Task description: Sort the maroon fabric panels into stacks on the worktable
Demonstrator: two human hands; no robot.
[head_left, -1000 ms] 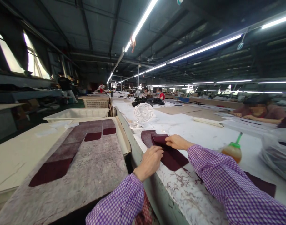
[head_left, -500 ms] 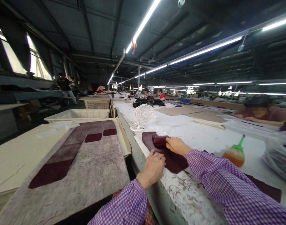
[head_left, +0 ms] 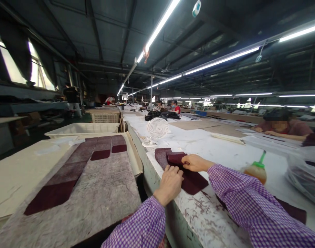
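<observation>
A stack of dark maroon fabric pieces (head_left: 192, 181) lies near the front edge of the white worktable (head_left: 214, 144). My left hand (head_left: 170, 182) rests on the near side of the stack, its fingers curled down onto the cloth. My right hand (head_left: 196, 162) pinches the folded-back top piece (head_left: 176, 158) at the far end. Both sleeves are purple check.
A small white fan (head_left: 157, 129) stands behind the stack. A glue bottle with a green cap (head_left: 255, 169) is to the right, beside a clear plastic bag (head_left: 304, 175). A board with maroon pieces (head_left: 69, 172) lies left. Another person (head_left: 286, 122) works at the far right.
My left hand has moved forward from the table edge onto the fabric stack. My right hand keeps hold of the folded top piece, shifting it slightly.
</observation>
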